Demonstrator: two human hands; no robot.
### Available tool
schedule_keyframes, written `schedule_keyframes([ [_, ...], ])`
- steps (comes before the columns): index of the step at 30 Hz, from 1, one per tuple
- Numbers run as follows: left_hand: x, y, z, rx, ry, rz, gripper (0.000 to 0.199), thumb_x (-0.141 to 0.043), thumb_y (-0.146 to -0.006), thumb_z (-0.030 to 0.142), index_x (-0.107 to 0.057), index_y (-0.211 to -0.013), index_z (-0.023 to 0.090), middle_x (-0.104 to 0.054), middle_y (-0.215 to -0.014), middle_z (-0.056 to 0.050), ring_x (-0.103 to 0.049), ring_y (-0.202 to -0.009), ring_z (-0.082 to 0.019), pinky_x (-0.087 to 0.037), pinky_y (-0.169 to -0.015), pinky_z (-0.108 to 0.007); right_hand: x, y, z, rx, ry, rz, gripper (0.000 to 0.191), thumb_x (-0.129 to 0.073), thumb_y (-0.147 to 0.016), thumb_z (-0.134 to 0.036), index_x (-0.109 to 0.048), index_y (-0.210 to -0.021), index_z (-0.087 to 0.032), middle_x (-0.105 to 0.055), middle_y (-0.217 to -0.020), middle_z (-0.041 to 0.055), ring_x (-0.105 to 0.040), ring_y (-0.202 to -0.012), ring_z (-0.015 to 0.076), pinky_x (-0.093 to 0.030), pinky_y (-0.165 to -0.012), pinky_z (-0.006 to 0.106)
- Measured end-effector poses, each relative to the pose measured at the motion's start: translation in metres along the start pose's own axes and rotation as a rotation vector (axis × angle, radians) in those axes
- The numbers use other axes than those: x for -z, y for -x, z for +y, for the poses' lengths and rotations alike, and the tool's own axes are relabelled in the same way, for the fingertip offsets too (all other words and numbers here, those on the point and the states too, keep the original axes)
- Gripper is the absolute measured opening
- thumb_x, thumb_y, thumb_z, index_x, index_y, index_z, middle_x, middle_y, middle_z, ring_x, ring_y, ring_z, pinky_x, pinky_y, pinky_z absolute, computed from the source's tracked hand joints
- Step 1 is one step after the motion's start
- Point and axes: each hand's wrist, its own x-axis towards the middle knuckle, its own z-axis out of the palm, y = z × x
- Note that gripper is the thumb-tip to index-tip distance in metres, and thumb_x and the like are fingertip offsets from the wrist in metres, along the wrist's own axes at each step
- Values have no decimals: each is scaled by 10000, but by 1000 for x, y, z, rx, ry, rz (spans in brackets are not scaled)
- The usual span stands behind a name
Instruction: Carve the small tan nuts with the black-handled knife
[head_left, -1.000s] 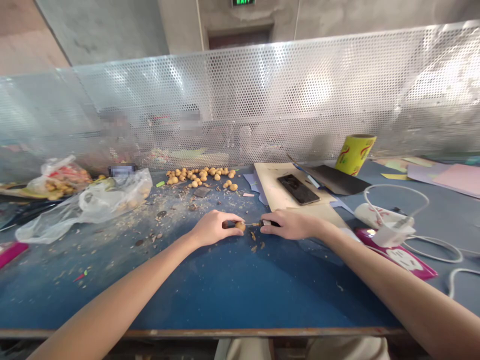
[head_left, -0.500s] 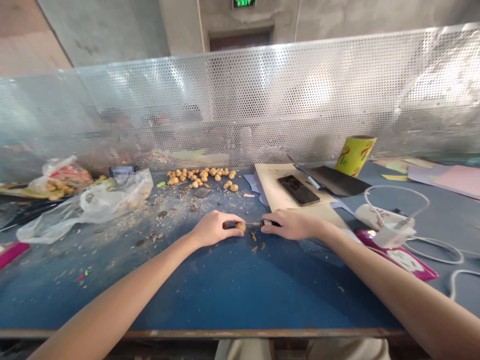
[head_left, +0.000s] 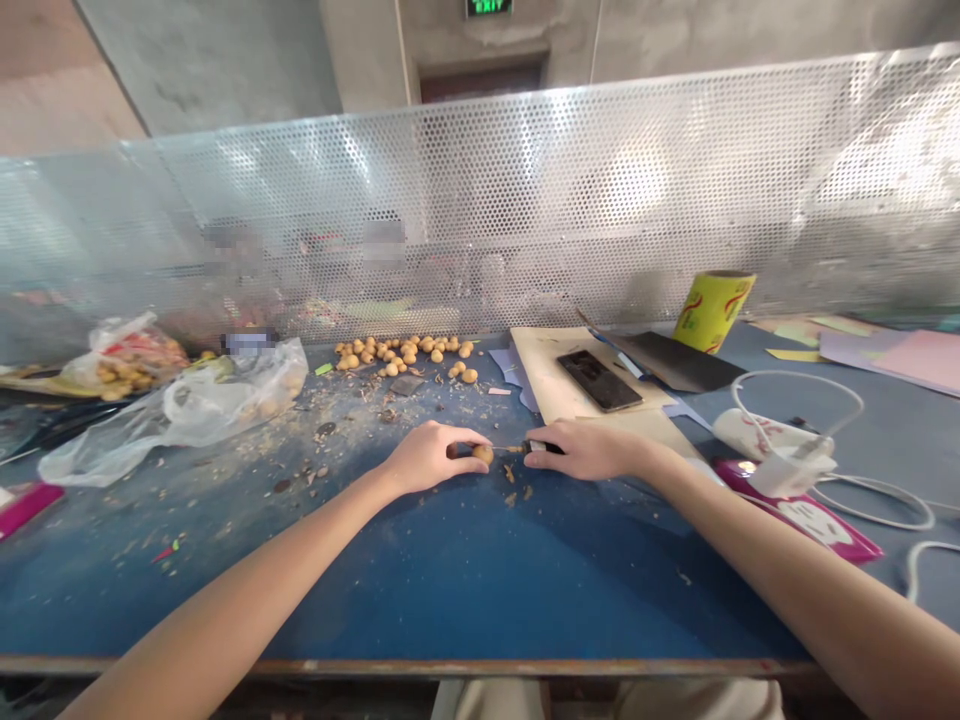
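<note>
My left hand (head_left: 435, 457) pinches a small round tan fruit (head_left: 482, 455), longan-like, between thumb and fingertips. My right hand (head_left: 574, 449) is closed round the dark handle of a thin-shafted tool (head_left: 519, 448). Its slim shaft points left and its end meets or lies right beside the top of the fruit; I cannot tell which. Tan shavings (head_left: 511, 488) lie on the table just below the tool. Further back, a cluster of similar round fruits (head_left: 409, 350) sits near the perforated screen.
A phone (head_left: 598, 380) lies on a cream folder (head_left: 536, 372) beyond my right hand. To the right are a yellow tube (head_left: 711, 312), a white charger with cable (head_left: 791, 465) and a magenta box (head_left: 855, 543). Plastic bags (head_left: 187, 410) lie left; a perforated metal screen (head_left: 480, 190) borders the back.
Both hands keep their grip and place on the fruit and the tool. The whole view has shifted very slightly; nothing on the table has visibly moved.
</note>
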Motion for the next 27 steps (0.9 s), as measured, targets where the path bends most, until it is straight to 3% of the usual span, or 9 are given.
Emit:
schedule_keyframes([
  [8,-2,0,-1,-68,-56,29,384,-627,-818,548,-705,-1078,276,-683,-778,7,-557,-615,-128,-417,-611,-246,-1,0,1,29,32,29,430,-350,-956,-557,-619,-912,-224,-637,-734,45,-598,-659,192,-342,-562,268],
  [12,-3,-1,-3,-166,-70,98,300,-633,-843,446,-668,-1069,251,-676,-975,-20,-605,-769,-153,-481,-748,-294,4,2,0,61,79,156,362,-411,-951,-512,-630,-945,-224,-663,-734,43,-616,-682,196,-370,-605,278],
  [17,-3,-1,-6,-200,-25,140,290,-649,-837,431,-664,-1044,229,-626,-1043,-51,-623,-880,-172,-505,-816,-315,11,5,2,83,71,283,296,-481,-929,-453,-645,-1070,-250,-717,-931,41,-650,-800,202,-416,-683,290],
  [27,-5,-2,-6,-198,7,115,324,-680,-808,468,-696,-1006,212,-649,-979,-47,-618,-829,-159,-505,-784,-301,7,3,4,139,50,239,324,-521,-918,-456,-673,-1127,-262,-734,-987,38,-675,-867,213,-456,-758,300],
])
